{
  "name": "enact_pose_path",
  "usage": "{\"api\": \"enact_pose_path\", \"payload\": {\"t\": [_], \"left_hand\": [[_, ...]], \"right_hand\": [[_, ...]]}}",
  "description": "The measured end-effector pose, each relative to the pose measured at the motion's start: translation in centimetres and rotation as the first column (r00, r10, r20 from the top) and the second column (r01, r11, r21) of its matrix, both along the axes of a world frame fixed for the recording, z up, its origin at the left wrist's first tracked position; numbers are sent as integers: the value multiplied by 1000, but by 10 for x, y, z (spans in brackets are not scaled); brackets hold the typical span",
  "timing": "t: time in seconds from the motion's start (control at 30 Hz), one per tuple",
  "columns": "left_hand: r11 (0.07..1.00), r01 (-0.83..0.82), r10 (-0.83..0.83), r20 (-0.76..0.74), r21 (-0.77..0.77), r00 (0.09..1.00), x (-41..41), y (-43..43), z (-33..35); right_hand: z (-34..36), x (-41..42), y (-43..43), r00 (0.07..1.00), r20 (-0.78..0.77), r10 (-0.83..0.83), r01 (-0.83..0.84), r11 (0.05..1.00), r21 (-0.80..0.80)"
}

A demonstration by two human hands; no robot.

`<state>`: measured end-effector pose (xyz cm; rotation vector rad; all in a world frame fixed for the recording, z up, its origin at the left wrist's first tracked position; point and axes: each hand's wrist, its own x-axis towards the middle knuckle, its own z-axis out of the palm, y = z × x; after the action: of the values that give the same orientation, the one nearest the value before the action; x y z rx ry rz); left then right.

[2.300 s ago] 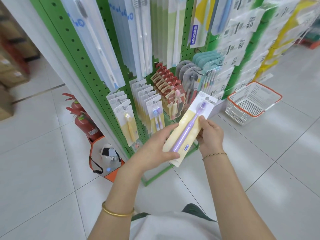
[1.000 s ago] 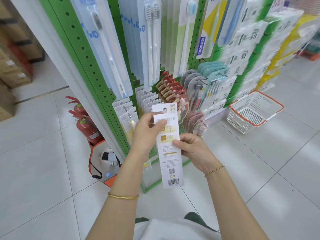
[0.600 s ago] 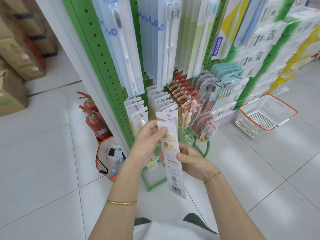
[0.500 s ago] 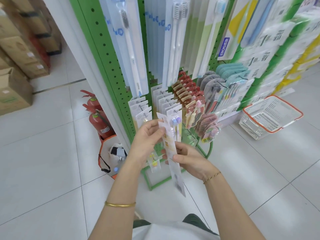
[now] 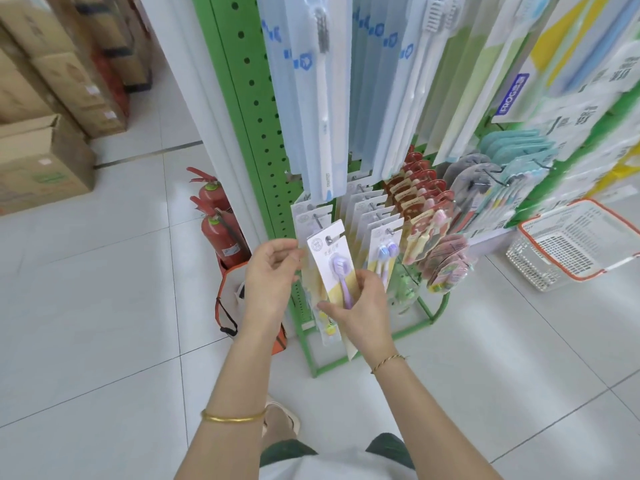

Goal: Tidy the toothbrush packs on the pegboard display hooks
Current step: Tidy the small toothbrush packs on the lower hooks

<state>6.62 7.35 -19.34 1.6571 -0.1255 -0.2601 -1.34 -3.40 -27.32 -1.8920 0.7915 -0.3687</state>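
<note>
A white and yellow toothbrush pack (image 5: 327,252) with a purple brush hangs in front of the lower left row of packs on the green pegboard (image 5: 256,109). Its top hole sits at the tip of a metal hook (image 5: 330,240). My right hand (image 5: 362,306) grips the pack's lower half, thumb across the front. My left hand (image 5: 272,271) is beside the pack's upper left edge with fingers curled; whether they pinch the pack is unclear. A similar pack with two purple-blue brushes (image 5: 382,252) hangs on the neighbouring hook to the right.
Long blue and white brush packs (image 5: 322,98) hang above. Red-topped packs (image 5: 420,199) and grey and teal ones (image 5: 485,181) fill hooks to the right. Two red fire extinguishers (image 5: 220,230) stand left of the rack, a white basket (image 5: 575,244) right, cardboard boxes (image 5: 38,161) far left.
The pack was turned from its printed back to its front and brought up to the left hook. The camera moved closer and the view shifted left.
</note>
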Motion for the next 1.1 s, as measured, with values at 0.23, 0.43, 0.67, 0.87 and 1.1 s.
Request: {"api": "enact_pose_path", "payload": {"t": [0.23,0.43,0.67,0.87,1.1], "left_hand": [[999,-22,21,24,32,1000,13,-1,-3],[984,-50,17,191,171,981,35,-9,2],[857,2,-245,404,515,881,66,-25,4],[814,29,-308,388,580,869,75,-31,7],[802,64,-326,346,594,880,81,-33,9]], "right_hand": [[-7,13,9,996,-28,-90,86,989,-124],[-12,32,17,991,-50,-124,116,983,-141],[-15,34,21,993,-76,-91,80,988,-134],[-10,23,17,993,-89,-72,52,977,-207],[0,17,12,997,-51,-59,46,972,-230]]}}
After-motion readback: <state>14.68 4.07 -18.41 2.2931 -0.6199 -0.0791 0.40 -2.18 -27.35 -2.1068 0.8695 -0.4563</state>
